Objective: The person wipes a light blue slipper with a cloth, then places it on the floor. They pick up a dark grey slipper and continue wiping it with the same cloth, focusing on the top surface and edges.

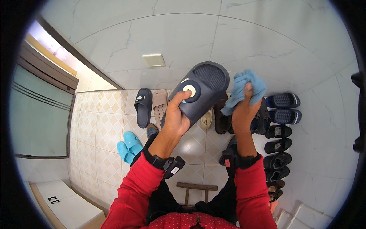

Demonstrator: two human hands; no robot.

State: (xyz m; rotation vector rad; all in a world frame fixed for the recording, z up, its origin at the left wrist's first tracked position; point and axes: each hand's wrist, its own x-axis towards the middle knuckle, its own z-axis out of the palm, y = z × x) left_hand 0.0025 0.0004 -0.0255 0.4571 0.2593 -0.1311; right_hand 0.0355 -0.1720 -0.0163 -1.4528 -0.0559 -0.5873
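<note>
My left hand grips a dark navy slide slipper, raised in front of me and tilted. Its thumb lies over the round cream-and-navy badge on the strap, and the other fingers are hidden beneath. A crumpled light-blue cloth is bunched in my right hand, just right of the slipper and apart from it. On the floor by the wall, a similar navy slide stands beside a beige slipper with holes.
Bright blue clogs sit at the left. A cream shoe and a brown shoe stand under my hands. Several dark shoes, including a blue-edged slipper, line the right wall. A wooden stool is between my legs, a white cabinet lower left.
</note>
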